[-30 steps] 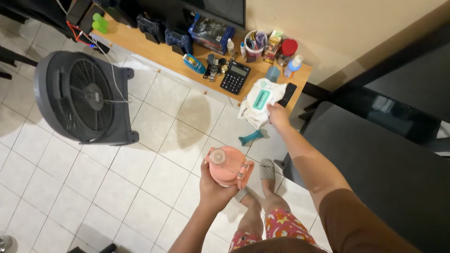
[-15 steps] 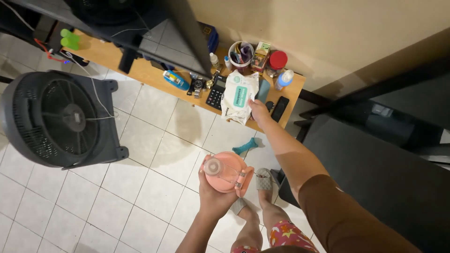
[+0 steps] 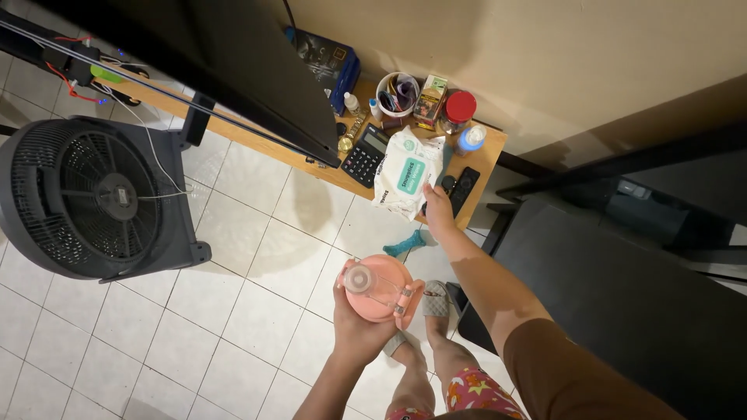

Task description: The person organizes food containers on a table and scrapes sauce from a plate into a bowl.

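Note:
My left hand (image 3: 354, 327) grips a pink water bottle (image 3: 377, 288) from below, holding it upright over the tiled floor. My right hand (image 3: 437, 214) reaches out to the low wooden shelf (image 3: 264, 144) and holds the lower corner of a white pack of wet wipes (image 3: 406, 173) with a teal label. The pack lies on the shelf's right end, beside a black calculator (image 3: 367, 155) and a black remote (image 3: 464, 187).
A large black floor fan (image 3: 85, 198) stands at the left. A black screen (image 3: 233, 70) overhangs the shelf. A cup of pens (image 3: 397, 92), a red-lidded jar (image 3: 457, 109) and small bottles crowd the shelf's back. A teal bone toy (image 3: 403, 245) lies on the floor. Dark furniture (image 3: 622, 295) fills the right.
My right hand has pulled the wipes pack slightly toward the shelf's front edge. The view has shifted, bringing the screen further over the shelf. The bottle stays in my left hand.

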